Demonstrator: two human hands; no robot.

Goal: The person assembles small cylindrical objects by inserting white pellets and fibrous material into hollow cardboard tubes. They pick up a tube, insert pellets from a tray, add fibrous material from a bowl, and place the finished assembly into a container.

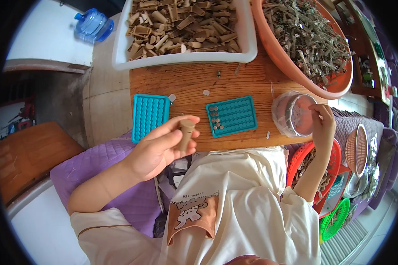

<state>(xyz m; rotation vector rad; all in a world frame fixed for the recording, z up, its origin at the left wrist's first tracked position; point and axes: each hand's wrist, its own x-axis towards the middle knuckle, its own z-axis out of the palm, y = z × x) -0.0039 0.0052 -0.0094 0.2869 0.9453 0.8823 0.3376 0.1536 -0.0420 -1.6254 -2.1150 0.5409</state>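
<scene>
My left hand (151, 152) is closed around a small tan cylinder (186, 132), held upright above the table's near edge. It looks like the tan pieces in the white bin. My right hand (323, 118) has its fingers bent together at the right rim of a round tub (282, 115) lined with clear plastic; what they pinch, if anything, cannot be made out. Between the hands lies a teal tray (239, 117) with rows of hollows. Several small round brownish pieces (215, 119) sit at its left end. A second teal tray (149, 115) lies beyond my left hand.
A white bin (185, 57) heaped with tan pieces stands at the back, beside a large orange basin (269, 48) of dry grey-brown strips. Small pale scraps (206, 92) dot the wooden table (181, 79). To the right are red (336, 154) and green (336, 221) baskets.
</scene>
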